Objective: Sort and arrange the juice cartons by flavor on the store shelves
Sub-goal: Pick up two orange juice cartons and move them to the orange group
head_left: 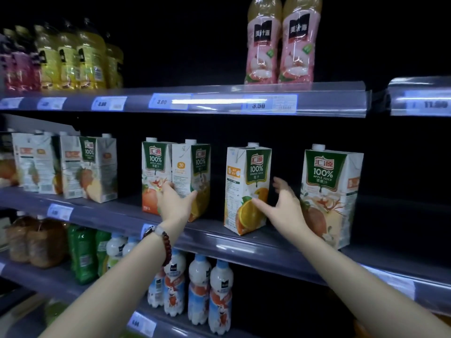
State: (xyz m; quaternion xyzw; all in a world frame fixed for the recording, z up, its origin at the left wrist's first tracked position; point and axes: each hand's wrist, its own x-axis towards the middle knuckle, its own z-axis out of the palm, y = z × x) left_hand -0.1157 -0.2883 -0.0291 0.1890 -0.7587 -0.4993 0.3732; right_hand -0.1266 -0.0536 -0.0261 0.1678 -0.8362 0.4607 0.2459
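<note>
On the middle shelf (219, 240) stand green-labelled juice cartons. An apple carton (152, 174) stands touching an orange carton (195, 167) that is turned sideways. My left hand (175, 203) grips that turned carton low down, fingers at its left edge and thumb on its right. A second orange carton (246, 181) stands alone in the middle. My right hand (283, 206) is spread open at its right side, thumb resting on the front face. Another apple carton (329, 191) stands at the right. Pineapple cartons (97, 167) are grouped at the left.
The upper shelf (195, 101) holds yellow bottles (80, 57) on the left and two pink bottles (280, 45) on the right. Below stand white bottles (200, 289), green bottles (83, 252) and brown packs (36, 240). Gaps separate the carton groups on the middle shelf.
</note>
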